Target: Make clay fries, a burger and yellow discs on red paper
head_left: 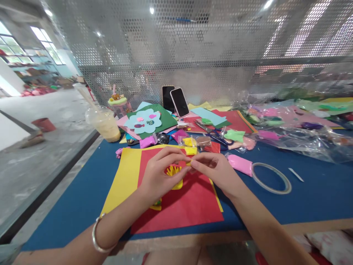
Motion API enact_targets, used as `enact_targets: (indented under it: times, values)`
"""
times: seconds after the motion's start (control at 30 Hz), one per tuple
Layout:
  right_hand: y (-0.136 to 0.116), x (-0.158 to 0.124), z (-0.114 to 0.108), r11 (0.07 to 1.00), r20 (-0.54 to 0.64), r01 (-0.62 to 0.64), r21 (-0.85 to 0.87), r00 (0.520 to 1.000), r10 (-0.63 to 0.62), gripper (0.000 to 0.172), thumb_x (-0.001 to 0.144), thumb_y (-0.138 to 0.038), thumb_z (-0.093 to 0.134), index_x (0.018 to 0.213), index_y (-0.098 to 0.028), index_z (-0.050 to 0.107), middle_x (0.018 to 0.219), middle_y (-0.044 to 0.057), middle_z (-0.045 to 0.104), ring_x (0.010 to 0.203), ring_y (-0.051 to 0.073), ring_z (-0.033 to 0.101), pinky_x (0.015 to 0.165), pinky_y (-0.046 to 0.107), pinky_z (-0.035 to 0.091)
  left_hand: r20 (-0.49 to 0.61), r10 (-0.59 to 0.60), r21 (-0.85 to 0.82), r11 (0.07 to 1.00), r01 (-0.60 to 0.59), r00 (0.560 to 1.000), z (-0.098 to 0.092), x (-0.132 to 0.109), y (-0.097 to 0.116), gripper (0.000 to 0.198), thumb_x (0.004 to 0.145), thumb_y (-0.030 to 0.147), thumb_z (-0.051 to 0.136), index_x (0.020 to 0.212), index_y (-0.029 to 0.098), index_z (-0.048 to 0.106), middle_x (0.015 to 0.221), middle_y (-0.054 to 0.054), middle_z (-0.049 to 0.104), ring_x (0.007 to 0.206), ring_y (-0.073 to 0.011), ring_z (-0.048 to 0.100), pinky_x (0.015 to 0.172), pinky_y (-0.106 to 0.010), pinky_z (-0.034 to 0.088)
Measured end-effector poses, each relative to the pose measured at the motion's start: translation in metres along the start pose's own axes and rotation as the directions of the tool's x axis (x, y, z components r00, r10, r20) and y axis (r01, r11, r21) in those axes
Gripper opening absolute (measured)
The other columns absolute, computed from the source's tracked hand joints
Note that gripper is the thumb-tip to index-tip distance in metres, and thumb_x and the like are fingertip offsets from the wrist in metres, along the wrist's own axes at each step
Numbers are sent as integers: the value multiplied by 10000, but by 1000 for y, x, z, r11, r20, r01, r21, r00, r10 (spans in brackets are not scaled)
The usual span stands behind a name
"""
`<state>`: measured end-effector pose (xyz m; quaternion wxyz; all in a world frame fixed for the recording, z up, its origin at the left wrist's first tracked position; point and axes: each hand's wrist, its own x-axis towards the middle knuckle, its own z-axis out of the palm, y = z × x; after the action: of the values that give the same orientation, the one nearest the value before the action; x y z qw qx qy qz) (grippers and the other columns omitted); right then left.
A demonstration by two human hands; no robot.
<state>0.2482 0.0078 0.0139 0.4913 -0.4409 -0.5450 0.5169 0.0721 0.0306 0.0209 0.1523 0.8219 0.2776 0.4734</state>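
Two Hands Pinching a Yellow Scrap Above Red Paper

At the centre of the frame, the left hand [161,171] and the right hand [213,167] are meeting, the fingertips of each grip pressing together on a small yellow piece [189,163]. The fingers are partly hiding it, so its shape is hard to tell. Just below, a yellow fringed shape [176,182] is lying on the red sheet [190,206], partly behind the left hand. A yellow-and-green piece [157,205] is peeking out under the left wrist.

The red sheet is overlapping a yellow sheet [121,184] on the blue worktop [325,195]. Right of centre, a pink packet [239,164] is resting beside a tape ring [286,187], with a white strip [296,175] lying farther right. Toward the upper middle, two phones [179,103] are leaning upright behind coloured papers. At left, a clear cup [109,127] is holding a pale drink, and a blue cloud cutout [145,117] is lying on green paper [167,119].
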Motion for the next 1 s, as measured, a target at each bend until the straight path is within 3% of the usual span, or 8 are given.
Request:
enact_targets:
  times: [0.17, 0.27, 0.4, 0.5, 0.6, 0.8, 1.0]
  values:
    - [3, 2, -2, 1000, -40, 7, -8, 999, -8, 243, 715, -421, 738, 774, -185, 731, 723, 43, 720, 710, 183, 676, 691, 300, 539, 7, -88, -31, 996, 88, 996, 1, 1, 1, 178, 763, 217, 716, 932, 175, 677, 951, -66, 663, 759, -129, 632, 623, -208, 540]
    - [4, 1, -4, 998, -49, 36, -53, 998, -39, 211, 736, -390, 727, 784, -184, 729, 740, 44, 726, 720, 185, 681, 701, 304, 544, 11, -204, -94, 974, 205, 979, 1, 2, 1, 170, 763, 251, 707, 902, 159, 674, 913, -62, 671, 681, -111, 617, 595, -201, 526]
    - [2, 0, -4, 984, -54, 81, -156, 994, -90, 194, 762, -377, 707, 839, -201, 737, 851, 50, 743, 797, 198, 689, 767, 327, 555, 58, -419, -185, 887, 422, 906, 3, 3, 1, 158, 763, 298, 697, 825, 153, 680, 813, -48, 692, 641, -118, 623, 603, -212, 521]
    - [2, 0, -2, 967, -62, 104, -235, 991, -121, 192, 769, -378, 696, 844, -207, 741, 904, 58, 746, 850, 215, 689, 785, 342, 557, 82, -510, -235, 825, 514, 856, 4, 3, 2, 153, 754, 307, 698, 778, 156, 689, 765, -41, 698, 653, -134, 636, 603, -218, 514]
    - [3, 1, 0, 959, -76, 122, -257, 986, -146, 205, 754, -363, 710, 877, -200, 735, 903, 62, 745, 844, 223, 689, 772, 347, 561, 69, -544, -248, 803, 542, 836, 5, 2, 3, 138, 750, 292, 695, 762, 155, 695, 749, -40, 702, 662, -140, 637, 610, -224, 508]
    - [7, 3, 1, 941, -83, 193, -278, 971, -224, 150, 762, -319, 706, 845, -195, 723, 868, 56, 739, 822, 214, 685, 770, 338, 555, 75, -514, -290, 808, 512, 854, 4, 2, 6, 148, 754, 267, 690, 830, 140, 699, 791, -51, 709, 637, -137, 641, 613, -233, 518]
    - [10, 3, 0, 924, -81, 246, -292, 957, -280, 171, 754, -297, 715, 893, -198, 703, 859, 56, 734, 806, 214, 685, 760, 339, 559, 89, -532, -293, 794, 533, 842, 5, 1, 6, 134, 755, 261, 695, 830, 153, 719, 759, -46, 720, 640, -146, 654, 606, -229, 516]
